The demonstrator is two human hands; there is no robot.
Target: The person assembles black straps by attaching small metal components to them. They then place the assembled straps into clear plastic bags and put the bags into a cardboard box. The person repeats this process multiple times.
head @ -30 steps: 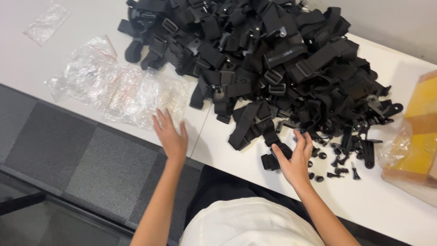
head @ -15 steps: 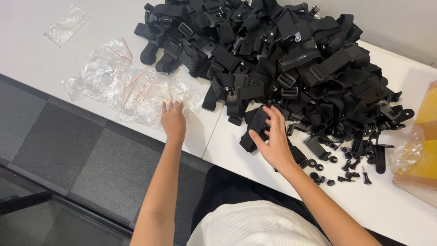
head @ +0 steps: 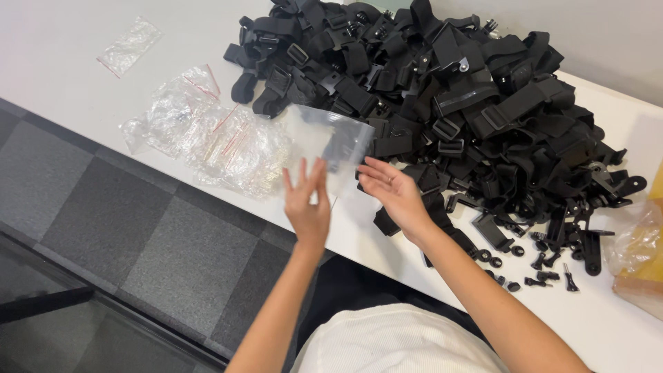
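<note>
My left hand (head: 308, 204) is raised over the white table's (head: 62, 83) front edge. Its fingers pinch the lower edge of a clear plastic bag (head: 328, 141), which hangs blurred in the air. My right hand (head: 395, 195) is beside it with the fingers spread, fingertips at the bag's lower right edge. Behind the bag lies a big heap of black straps with buckles (head: 476, 103). A black strap piece (head: 442, 207) lies just under my right hand.
A loose pile of empty clear bags (head: 207, 135) lies left of my hands, and one more bag (head: 129, 47) is farther left. Small black screws and clips (head: 552, 266) are scattered at the right, next to a plastic-wrapped box (head: 639, 252). Grey carpet tiles (head: 103, 228) lie below.
My left hand rose from the bag pile holding a clear bag. My right hand left the black straps and moved left to the bag. The view shifted slightly.
</note>
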